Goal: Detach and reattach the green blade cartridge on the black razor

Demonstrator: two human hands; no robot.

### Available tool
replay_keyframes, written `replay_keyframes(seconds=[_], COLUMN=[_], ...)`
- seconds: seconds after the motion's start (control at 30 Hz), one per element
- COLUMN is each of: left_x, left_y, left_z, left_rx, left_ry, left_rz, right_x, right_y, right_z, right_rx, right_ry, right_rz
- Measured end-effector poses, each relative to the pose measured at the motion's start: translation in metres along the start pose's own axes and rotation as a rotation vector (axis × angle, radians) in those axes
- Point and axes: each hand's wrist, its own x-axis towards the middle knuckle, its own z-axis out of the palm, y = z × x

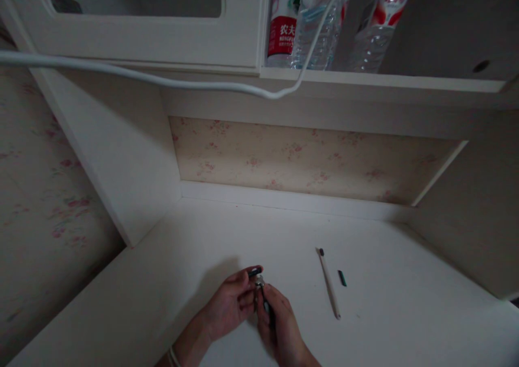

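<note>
Btm ctr, our L hand (227,306) pinches a dark bit (254,272) just above the up-left-pointing metal-tipped tool (269,311) our R hand (285,319) grips.

Bottles (307,36) cut off at top; black object (271,317) partly hidden by right hand (284,324)

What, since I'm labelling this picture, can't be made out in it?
All in the head view:
Tool: handle mostly hidden by the right hand.
Black piece: one end covered by the left hand.
Green piece: too small to identify.
Right bottle: top cut off by upper edge.
</note>
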Motion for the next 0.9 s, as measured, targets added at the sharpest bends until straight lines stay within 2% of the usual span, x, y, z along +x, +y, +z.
replay_keyframes(seconds=[0.17,0.63,0.9], left_x=[0.0005,0.0019,0.0008], left_y=[-0.002,-0.0047,-0.0037], left_z=[-0.0015,-0.002,-0.0013], left_rx=[0.039,0.099,0.111], left_ry=[-0.029,-0.024,-0.049], left_rz=[-0.013,0.002,0.051], right_x=[0.0017,0.0025,0.0028], right_y=[0.0009,0.0016,0.0054], right_z=[-0.0005,0.0014,-0.0023], right_rx=[-0.007,0.076,-0.04], right_ry=[-0.012,0.018,-0.024], right_rz=[0.04,-0.01,-0.026])
